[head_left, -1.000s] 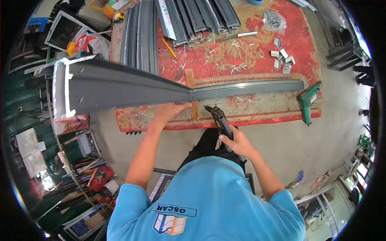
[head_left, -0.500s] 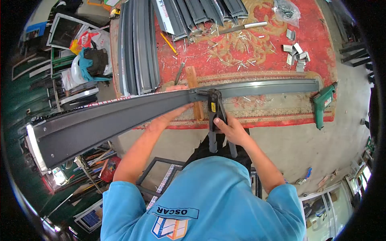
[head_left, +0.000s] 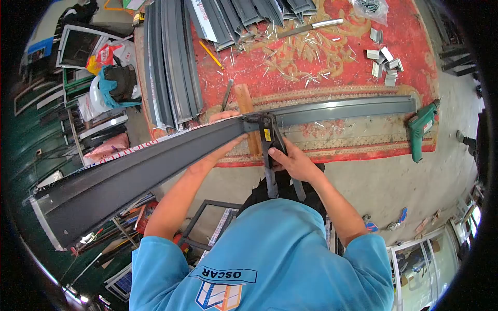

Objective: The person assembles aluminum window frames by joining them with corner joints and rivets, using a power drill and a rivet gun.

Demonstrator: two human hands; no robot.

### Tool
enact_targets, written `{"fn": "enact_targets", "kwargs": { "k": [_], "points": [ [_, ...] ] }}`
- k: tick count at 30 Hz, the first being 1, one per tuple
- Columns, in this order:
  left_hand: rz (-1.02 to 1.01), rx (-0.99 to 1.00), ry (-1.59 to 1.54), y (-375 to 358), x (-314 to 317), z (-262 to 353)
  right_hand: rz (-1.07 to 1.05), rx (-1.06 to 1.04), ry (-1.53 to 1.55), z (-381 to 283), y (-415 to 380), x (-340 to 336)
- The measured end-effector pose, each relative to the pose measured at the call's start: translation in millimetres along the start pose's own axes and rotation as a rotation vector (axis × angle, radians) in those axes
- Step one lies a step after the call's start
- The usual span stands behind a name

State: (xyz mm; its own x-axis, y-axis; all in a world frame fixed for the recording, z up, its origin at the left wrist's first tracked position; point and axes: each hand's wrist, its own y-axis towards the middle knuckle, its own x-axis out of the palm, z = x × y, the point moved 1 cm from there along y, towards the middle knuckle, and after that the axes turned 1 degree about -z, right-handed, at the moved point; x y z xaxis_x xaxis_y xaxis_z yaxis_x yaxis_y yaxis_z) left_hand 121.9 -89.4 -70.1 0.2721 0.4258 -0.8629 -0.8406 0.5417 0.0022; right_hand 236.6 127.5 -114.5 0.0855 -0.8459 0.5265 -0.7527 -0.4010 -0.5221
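My left hand is closed around a long dark grey metal profile, which partly hides the fingers. This profile runs from the table edge out toward the lower left. At its inner end it meets a second grey profile lying across the table. My right hand grips a black hand riveter by its handles, thumb on the body. The riveter's head is against the corner where the two profiles meet. Under that corner lies a wooden block.
On the red carpeted table are stacked grey profiles, a pencil, a knife, scattered thin pins, metal brackets and a bag of small parts. A green drill rests at the right edge.
The outer end of the left profile has swung lower and left. The riveter has shifted slightly left with my right hand, its head still at the corner. The camera view has moved a little.
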Motion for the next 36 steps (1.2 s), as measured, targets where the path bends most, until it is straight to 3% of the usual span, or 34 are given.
{"fn": "enact_targets", "kwargs": {
  "k": [5,8,10,15,17,22,24,26,27,30,32,34,36],
  "points": [
    [0.038,-0.054,-0.208,-2.2,0.4,2.0,0.004,0.051,0.018,8.5,5.7,0.2],
    [0.055,-0.103,-0.387,1.0,-2.1,7.4,-0.003,-0.022,-0.009,10.3,8.9,-0.4],
    [0.076,-0.135,-0.518,2.9,-4.5,11.0,-0.026,0.051,-0.037,10.1,10.5,-4.9],
    [0.009,0.010,-0.375,2.5,-1.6,3.1,-0.100,0.146,-0.205,-12.9,18.5,-14.6],
    [-0.011,0.033,-0.322,3.3,0.8,3.1,-0.154,0.030,-0.318,-7.7,21.9,-20.3],
    [0.070,-0.089,-0.551,-0.3,4.6,0.4,-0.122,0.103,-0.134,1.2,20.0,-11.3],
    [0.062,-0.059,-0.501,1.2,3.4,0.1,-0.101,0.130,-0.095,9.1,21.2,-7.3],
    [0.057,-0.031,-0.452,2.1,1.8,0.6,0.024,0.055,-0.373,17.5,24.6,-3.2],
    [0.043,-0.052,-0.438,1.1,1.0,1.2,0.019,0.056,-0.371,12.1,24.0,-0.1],
    [0.044,-0.067,-0.413,0.8,2.9,1.6,-0.017,0.197,-0.423,-10.6,21.4,11.2],
    [0.057,-0.060,-0.408,-0.8,5.9,0.2,0.132,0.114,-0.460,-20.5,20.0,21.4],
    [-0.020,0.010,-0.115,-1.0,4.4,-6.1,0.103,0.040,-0.387,-12.1,25.0,16.7],
    [-0.013,0.069,-0.072,-3.1,3.2,-7.1,0.073,-0.029,-0.303,-15.4,22.1,13.6]
  ]
}}
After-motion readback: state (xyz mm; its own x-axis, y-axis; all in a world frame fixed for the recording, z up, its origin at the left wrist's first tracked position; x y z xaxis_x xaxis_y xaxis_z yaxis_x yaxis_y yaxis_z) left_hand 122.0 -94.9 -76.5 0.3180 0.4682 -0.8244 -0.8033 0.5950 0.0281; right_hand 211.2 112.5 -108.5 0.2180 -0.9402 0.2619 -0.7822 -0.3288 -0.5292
